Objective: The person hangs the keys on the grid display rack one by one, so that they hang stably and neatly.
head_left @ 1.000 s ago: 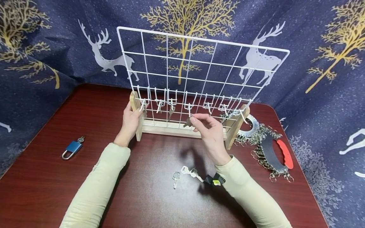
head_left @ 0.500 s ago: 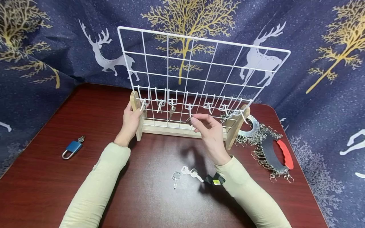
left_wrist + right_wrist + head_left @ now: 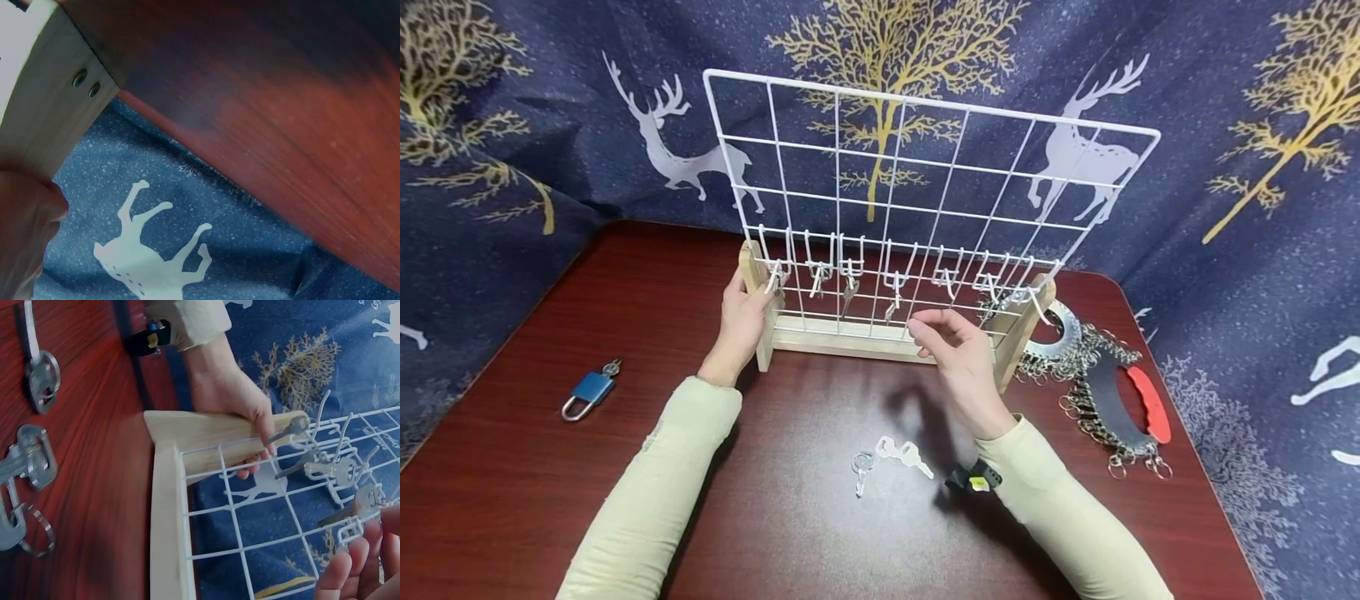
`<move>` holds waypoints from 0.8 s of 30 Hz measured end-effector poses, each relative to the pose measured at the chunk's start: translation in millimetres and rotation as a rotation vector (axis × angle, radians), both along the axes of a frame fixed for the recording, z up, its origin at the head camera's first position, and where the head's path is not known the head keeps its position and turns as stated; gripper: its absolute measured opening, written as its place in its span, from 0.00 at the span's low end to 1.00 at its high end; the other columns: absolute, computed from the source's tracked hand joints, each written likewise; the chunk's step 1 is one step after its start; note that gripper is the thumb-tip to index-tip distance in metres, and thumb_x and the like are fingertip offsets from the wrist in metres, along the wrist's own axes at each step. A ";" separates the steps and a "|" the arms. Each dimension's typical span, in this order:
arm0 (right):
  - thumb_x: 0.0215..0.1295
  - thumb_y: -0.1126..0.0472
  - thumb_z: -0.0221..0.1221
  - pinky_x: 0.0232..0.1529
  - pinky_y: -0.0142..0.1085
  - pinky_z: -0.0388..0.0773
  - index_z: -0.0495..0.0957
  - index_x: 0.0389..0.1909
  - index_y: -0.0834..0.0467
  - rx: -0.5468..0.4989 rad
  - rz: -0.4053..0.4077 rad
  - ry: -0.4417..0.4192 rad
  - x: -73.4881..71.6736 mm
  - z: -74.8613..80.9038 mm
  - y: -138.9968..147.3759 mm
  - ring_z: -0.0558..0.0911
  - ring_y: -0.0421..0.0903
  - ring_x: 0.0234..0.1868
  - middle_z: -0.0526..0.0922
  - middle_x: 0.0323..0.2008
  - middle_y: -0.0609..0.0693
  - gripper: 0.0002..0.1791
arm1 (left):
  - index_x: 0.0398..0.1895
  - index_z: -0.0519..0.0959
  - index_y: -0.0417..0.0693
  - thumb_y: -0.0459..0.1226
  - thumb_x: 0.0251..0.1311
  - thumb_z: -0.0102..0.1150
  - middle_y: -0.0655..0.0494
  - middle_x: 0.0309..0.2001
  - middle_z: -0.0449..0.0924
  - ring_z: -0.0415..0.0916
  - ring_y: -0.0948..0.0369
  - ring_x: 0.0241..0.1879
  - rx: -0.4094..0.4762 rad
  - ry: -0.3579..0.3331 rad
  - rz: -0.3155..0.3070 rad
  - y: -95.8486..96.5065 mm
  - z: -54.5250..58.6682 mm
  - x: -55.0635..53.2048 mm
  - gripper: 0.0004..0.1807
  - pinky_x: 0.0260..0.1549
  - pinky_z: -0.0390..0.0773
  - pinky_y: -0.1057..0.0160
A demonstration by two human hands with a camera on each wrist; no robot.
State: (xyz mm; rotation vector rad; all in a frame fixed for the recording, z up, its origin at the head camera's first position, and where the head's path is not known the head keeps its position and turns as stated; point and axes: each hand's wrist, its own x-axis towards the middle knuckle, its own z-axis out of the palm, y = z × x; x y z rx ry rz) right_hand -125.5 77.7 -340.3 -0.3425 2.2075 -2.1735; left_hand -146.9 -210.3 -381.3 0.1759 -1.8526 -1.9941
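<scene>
A white wire grid rack (image 3: 904,100) with a row of hooks stands in wooden side posts. My left hand (image 3: 745,321) grips the left wooden post (image 3: 765,337); its fingers wrap the wood (image 3: 206,434) in the right wrist view. Keys hang on the left hooks, among them a key (image 3: 850,287) on the third hook. On the middle hook hangs another key (image 3: 891,311), seen in the right wrist view as a key (image 3: 357,508) just beyond the fingers. My right hand (image 3: 957,354) is slightly right of that key, fingers loosely bent, holding nothing.
Loose keys (image 3: 910,454) and a key on a ring (image 3: 862,473) lie on the table in front. A blue padlock (image 3: 592,387) lies at left. At right are a round metal plate (image 3: 1072,332) and a curved dark plate (image 3: 1108,400) with a red handle, both fringed with rings.
The key that my right hand pinched now hangs on the middle hook. The right hand has let go and drawn slightly right and down. The left hand keeps its grip on the post.
</scene>
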 end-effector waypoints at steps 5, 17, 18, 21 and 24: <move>0.61 0.61 0.66 0.35 0.35 0.79 0.80 0.44 0.63 0.066 0.081 -0.065 1.6 -6.1 5.7 0.78 0.50 0.34 0.83 0.36 0.51 0.13 | 0.55 0.71 0.39 0.29 0.66 0.54 0.59 0.42 0.79 0.78 0.63 0.45 -0.016 0.005 0.004 -0.4 -0.2 -0.5 0.15 0.46 0.76 0.65; 0.61 0.57 0.66 0.38 0.35 0.78 0.81 0.43 0.55 0.639 0.457 0.093 16.6 -36.8 6.0 0.78 0.42 0.34 0.80 0.33 0.40 0.11 | 0.51 0.72 0.46 0.29 0.66 0.53 0.60 0.42 0.79 0.78 0.57 0.47 0.005 -0.006 -0.006 -0.5 -0.3 -0.2 0.12 0.49 0.77 0.57; 0.61 0.56 0.66 0.39 0.35 0.77 0.80 0.44 0.55 0.666 0.485 0.115 18.9 -38.7 5.0 0.78 0.41 0.35 0.80 0.33 0.40 0.12 | 0.52 0.72 0.45 0.29 0.66 0.53 0.61 0.42 0.79 0.78 0.57 0.48 0.004 -0.007 -0.006 -0.3 -0.1 -0.1 0.12 0.49 0.77 0.58; 0.60 0.53 0.67 0.42 0.35 0.75 0.80 0.43 0.54 0.734 0.549 0.197 25.1 -44.2 0.8 0.76 0.42 0.39 0.78 0.36 0.41 0.13 | 0.55 0.71 0.40 0.29 0.66 0.53 0.60 0.42 0.79 0.78 0.59 0.47 -0.002 -0.005 -0.003 0.0 0.1 -0.1 0.15 0.49 0.76 0.61; 0.58 0.51 0.68 0.45 0.37 0.73 0.81 0.44 0.53 0.798 0.597 0.259 31.0 -47.8 -2.5 0.73 0.44 0.43 0.76 0.39 0.44 0.16 | 0.55 0.71 0.39 0.29 0.66 0.53 0.58 0.43 0.79 0.77 0.61 0.46 0.003 -0.004 -0.002 0.4 -0.1 -0.2 0.15 0.49 0.75 0.62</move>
